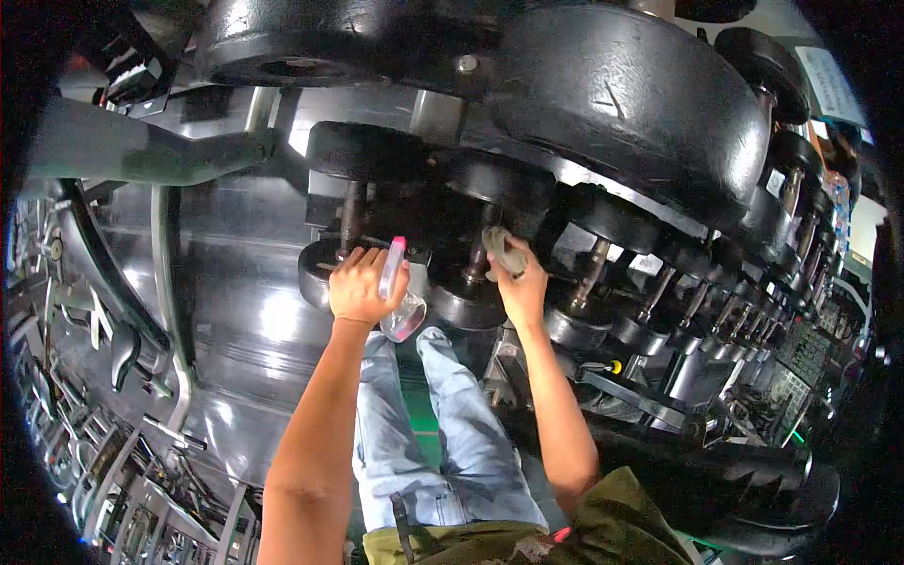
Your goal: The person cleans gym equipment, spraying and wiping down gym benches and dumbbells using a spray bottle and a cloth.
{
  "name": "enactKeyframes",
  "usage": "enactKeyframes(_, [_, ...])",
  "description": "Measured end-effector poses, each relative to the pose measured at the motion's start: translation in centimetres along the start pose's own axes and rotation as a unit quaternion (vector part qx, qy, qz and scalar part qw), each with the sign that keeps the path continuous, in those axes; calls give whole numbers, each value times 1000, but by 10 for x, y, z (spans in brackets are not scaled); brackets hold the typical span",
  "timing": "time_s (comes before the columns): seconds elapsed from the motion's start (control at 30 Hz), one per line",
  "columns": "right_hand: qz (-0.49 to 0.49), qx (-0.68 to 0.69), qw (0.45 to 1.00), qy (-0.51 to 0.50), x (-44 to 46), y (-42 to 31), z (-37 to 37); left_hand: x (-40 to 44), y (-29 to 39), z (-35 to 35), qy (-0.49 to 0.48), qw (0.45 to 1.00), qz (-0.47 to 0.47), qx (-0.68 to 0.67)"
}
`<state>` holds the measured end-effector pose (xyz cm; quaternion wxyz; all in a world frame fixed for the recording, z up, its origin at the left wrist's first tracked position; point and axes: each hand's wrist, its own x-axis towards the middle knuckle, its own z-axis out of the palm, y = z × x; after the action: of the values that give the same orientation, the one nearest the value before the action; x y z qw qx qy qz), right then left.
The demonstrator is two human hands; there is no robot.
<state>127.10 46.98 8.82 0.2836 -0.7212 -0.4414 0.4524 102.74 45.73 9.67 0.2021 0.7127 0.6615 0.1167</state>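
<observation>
Head view: left hand [362, 288] clasps a bottle [391, 270], right hand [524, 290] pinches a cloth [499, 247], apparently bunched to fit the dumbbell handle [478, 254].

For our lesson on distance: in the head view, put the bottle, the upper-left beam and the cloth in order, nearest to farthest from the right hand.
1. Cloth: held in the right hand.
2. Bottle: to its left, in the left hand.
3. Beam: far left, upper part.
</observation>
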Motion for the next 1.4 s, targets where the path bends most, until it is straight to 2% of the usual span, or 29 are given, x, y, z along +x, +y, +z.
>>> enactKeyframes(0.03, [-7,-38,999,-38,-5,6,-9,0,0,1,0,1000,3,0])
enactKeyframes(0.07, [-7,-38,999,-35,-6,6,-17,-1,-2,3,29,999,21,4])
enactKeyframes(0.13, [-142,-201,959,-138,-6,-10,-28,0,-3,5,60,997,39,8])
enactKeyframes(0.17, [-157,-244,943,-164,-4,-17,-30,0,-4,7,57,998,36,4])
enactKeyframes(0.2, [-157,-244,943,-162,-1,-27,-27,0,-4,7,53,998,33,0])
enactKeyframes(0.27, [-292,-313,901,-65,11,-41,-12,1,-4,5,51,998,35,1])
enactKeyframes(0.33, [-284,-314,905,-48,23,-47,4,-1,-4,6,47,998,34,2])
enactKeyframes(0.4, [-234,-390,890,-30,27,-47,17,1,-3,6,77,996,44,1])
enactKeyframes(0.5, [-227,-420,875,-78,9,-40,20,3,0,3,129,989,69,8])
enactKeyframes(0.53, [-233,-424,869,-100,2,-34,18,0,-1,3,127,990,68,8])
enactKeyframes(0.57, [-281,-402,865,-103,0,-26,14,0,-3,3,81,996,47,4])
enactKeyframes(0.6, [-281,-404,865,-101,-1,-23,8,0,-3,3,35,999,27,-1])
enactKeyframes(0.67, [-168,-219,950,-149,-1,-19,-5,0,-3,2,40,999,25,-7])
enactKeyframes(0.7, [-115,-134,977,-122,4,-18,-14,0,-3,2,44,999,21,-13])
enactKeyframes(0.73, [106,72,985,-117,8,-16,-25,0,-3,3,44,999,21,-15])
enactKeyframes(0.77, [104,219,969,-40,7,-10,-27,0,-4,5,67,997,35,-11])
enactKeyframes(0.8, [98,361,927,38,5,-11,-28,1,-3,6,91,995,49,-6])
enactKeyframes(0.83, [142,380,913,26,10,-8,-33,0,-2,4,90,995,50,-8])
enactKeyframes(0.87, [181,444,873,89,18,-6,-22,0,-2,3,73,996,42,-18])
enactKeyframes(0.93, [204,593,777,58,35,-2,2,0,0,1,55,997,35,-28])
enactKeyframes(0.97, [238,657,708,102,43,-9,15,0,0,0,53,998,33,-23])
enactKeyframes(1.0, [239,640,716,148,46,-17,23,0,0,0,50,998,31,-19])
enactKeyframes(1.1, [258,614,729,159,64,-13,26,-1,-3,2,47,998,34,-15])
enactKeyframes(1.17, [334,580,728,146,85,10,18,-2,-5,5,49,998,32,-14])
enactKeyframes(1.27, [315,655,686,21,110,48,2,-2,-3,3,41,999,27,-14])
enactKeyframes(1.3, [314,655,687,22,110,44,1,-2,-3,2,30,999,23,-14])
enactKeyframes(1.37, [345,553,753,93,109,36,2,-1,-3,4,54,998,35,-10])
enactKeyframes(1.4, [345,553,752,94,103,33,3,-1,-4,6,79,996,46,-5])
